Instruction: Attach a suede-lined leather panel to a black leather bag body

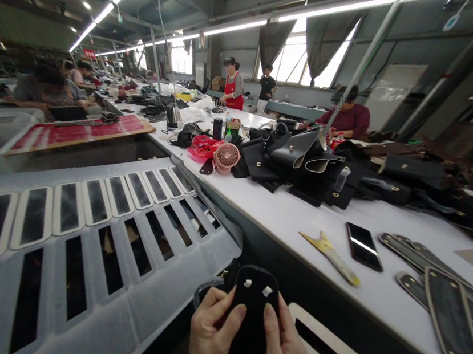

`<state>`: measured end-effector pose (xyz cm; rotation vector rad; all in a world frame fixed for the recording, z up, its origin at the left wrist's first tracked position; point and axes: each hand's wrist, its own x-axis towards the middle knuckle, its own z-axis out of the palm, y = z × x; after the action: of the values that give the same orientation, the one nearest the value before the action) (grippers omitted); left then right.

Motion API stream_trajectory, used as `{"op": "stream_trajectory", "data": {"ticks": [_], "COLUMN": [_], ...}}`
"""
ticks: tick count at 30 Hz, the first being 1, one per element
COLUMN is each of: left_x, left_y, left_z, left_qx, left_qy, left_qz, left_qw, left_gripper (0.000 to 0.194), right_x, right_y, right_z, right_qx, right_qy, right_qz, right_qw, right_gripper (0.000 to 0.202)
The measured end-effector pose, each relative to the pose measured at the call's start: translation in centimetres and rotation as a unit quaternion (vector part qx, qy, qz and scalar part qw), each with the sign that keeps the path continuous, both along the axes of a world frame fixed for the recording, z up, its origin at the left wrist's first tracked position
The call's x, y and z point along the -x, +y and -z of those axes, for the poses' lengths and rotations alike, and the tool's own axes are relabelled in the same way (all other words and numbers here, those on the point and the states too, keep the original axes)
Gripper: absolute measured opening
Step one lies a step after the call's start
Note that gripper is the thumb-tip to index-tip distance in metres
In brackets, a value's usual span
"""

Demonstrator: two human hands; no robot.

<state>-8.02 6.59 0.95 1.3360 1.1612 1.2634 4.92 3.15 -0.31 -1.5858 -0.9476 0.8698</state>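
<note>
A black strap-like piece (251,322) with a rounded end is held upright between my two hands, low in the middle of the view. Two small whitish tabs show near its top. My left hand (212,335) pinches its left edge, thumb on the near face. On the right edge, my right hand (287,344) grips it the same way. Just beyond the hands runs the edge of the white table (257,220). The lower part of the piece drops out of the frame.
On the table lie yellow-handled scissors or cutters (330,256), a phone (363,246), dark straps with eyelets (456,319), a pink fan (226,158) and a pile of black leather pieces (290,160). Left is a grey slotted rack (120,277). Several people are farther back.
</note>
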Motion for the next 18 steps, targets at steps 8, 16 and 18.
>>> {"op": "stream_trajectory", "data": {"ticks": [8,16,18], "left_x": [-0.6,-1.1,-0.8], "left_y": [-0.4,-0.8,-0.5], "left_z": [-0.2,0.9,1.2], "left_qx": [0.035,0.019,0.006], "left_qy": [-0.041,-0.058,-0.062], "left_qz": [-0.010,-0.018,-0.018], "left_qw": [0.999,0.998,0.998], "left_gripper": [0.033,0.030,0.030], "right_x": [0.5,-0.7,-1.1], "right_y": [0.1,-0.2,-0.3], "right_z": [-0.2,0.7,0.7], "right_qx": [-0.055,-0.061,-0.067], "right_qy": [-0.010,0.012,0.024], "right_qz": [0.047,0.033,0.000], "right_qw": [0.997,0.998,0.997], "right_gripper": [0.064,0.061,0.058]}}
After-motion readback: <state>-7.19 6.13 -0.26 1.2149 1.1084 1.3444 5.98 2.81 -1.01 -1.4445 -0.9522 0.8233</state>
